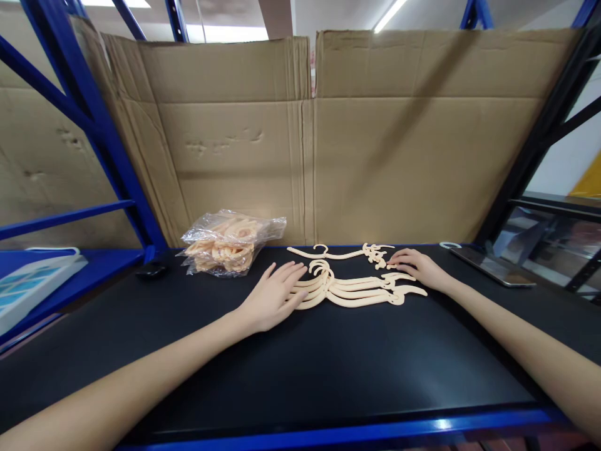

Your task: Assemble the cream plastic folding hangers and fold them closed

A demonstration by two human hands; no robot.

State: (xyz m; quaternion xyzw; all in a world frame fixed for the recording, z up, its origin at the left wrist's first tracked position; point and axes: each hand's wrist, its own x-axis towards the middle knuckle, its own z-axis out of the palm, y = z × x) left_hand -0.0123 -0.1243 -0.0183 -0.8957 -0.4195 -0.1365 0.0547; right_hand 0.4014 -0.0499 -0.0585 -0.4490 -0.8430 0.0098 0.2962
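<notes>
Across the black worktop (328,369), mid-frame, the left hand (275,297), fingers loosely spread, is over overlapping cream hangers (357,304); a sideways push could skew them. Right of centre, the right hand (425,270) curls its fingers beside small loose pieces (375,255), pinch unclear; a knock might scatter them.

I see brown cardboard panels (422,138) standing behind a black, blue-edged tabletop (328,363). On my screen's left is a blue metal framework (96,131), and above the cardboard a strip light (389,15) glows.
</notes>
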